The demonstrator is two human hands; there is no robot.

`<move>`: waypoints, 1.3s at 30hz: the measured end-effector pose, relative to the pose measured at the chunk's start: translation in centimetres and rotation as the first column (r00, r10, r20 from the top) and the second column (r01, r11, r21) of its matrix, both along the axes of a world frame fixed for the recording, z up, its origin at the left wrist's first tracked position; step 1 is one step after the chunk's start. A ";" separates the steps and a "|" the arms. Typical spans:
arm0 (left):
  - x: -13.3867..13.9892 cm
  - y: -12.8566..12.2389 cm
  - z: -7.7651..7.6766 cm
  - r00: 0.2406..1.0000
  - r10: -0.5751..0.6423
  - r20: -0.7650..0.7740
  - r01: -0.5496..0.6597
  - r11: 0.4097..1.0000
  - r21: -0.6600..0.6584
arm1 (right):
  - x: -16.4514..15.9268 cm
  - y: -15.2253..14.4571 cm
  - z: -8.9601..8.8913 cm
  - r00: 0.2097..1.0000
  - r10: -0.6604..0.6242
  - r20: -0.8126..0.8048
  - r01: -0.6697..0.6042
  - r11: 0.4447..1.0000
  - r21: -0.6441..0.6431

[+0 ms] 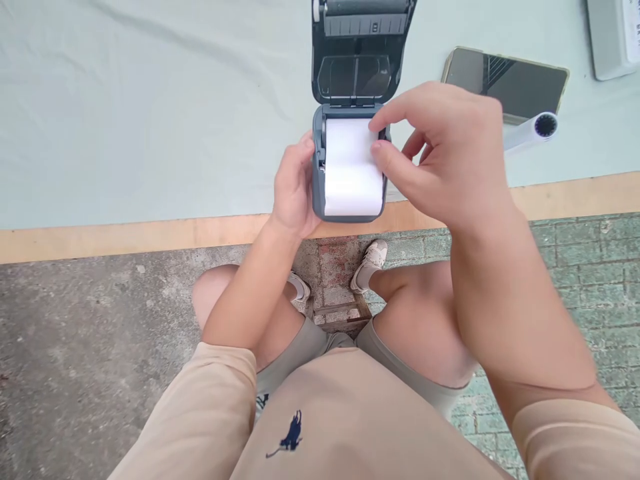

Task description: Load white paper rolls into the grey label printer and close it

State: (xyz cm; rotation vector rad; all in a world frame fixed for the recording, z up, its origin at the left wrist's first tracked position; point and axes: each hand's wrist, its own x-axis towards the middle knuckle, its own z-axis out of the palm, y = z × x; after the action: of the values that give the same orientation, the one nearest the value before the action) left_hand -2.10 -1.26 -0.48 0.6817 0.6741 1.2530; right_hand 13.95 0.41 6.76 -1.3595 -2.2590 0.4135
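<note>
A small dark portable printer (319,200) is held over the table's front edge, its lid (356,53) flipped up and back. My left hand (296,187) wraps around the printer's left side, closed on it. Inside the open compartment sits a white paper roll (353,177), with the paper lying smooth down to the front lip. The thumb and index finger of my right hand (445,147) are bent close together on the roll's upper right edge. The other fingers of that hand curl behind and are partly hidden.
A phone (515,83) lies face up to the right, beyond my right wrist. Beside it is a white cylinder (530,131) with a dark end. A grey-white device (613,37) stands in the far right corner. The pale tablecloth (150,120) ends at a wooden edge (220,231).
</note>
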 end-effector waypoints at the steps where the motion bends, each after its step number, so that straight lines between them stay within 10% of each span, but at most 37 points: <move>1: 0.1 -0.1 0.0 1.000 -0.008 -0.029 0.008 1.000 0.023 | 0.0 0.0 0.1 0.997 -0.004 0.077 0.006 0.999 -0.035; 8: 0.1 0.0 -1.6 0.973 -0.044 -0.225 0.074 0.989 0.126 | -1.3 -0.3 0.8 0.857 -0.020 0.515 0.111 0.983 -0.146; 15: 0.1 -0.1 -1.0 0.978 -0.079 -0.193 0.092 0.994 0.059 | -1.8 0.1 1.5 0.839 0.041 0.543 0.073 0.980 -0.187; 23: 0.1 -0.1 -0.4 0.995 -0.057 -0.082 0.059 0.998 0.019 | 0.6 -1.0 2.6 0.990 -0.073 0.117 0.089 0.987 -0.132; 29: -0.2 0.4 -0.4 1.000 -0.001 0.010 0.001 1.000 -0.008 | 3.8 -2.0 1.5 0.957 -0.213 -0.195 0.204 0.977 -0.062; 39: 0.0 0.6 0.2 0.999 0.038 -0.039 -0.039 0.998 -0.041 | 6.3 -0.4 -1.8 0.927 -0.210 0.312 0.257 0.959 -0.116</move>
State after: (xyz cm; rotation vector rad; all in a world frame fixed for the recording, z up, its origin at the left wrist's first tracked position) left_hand -2.13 -0.68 -0.32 0.6626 0.7462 1.2604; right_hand 20.29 0.02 5.00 -1.8591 -2.2939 0.3257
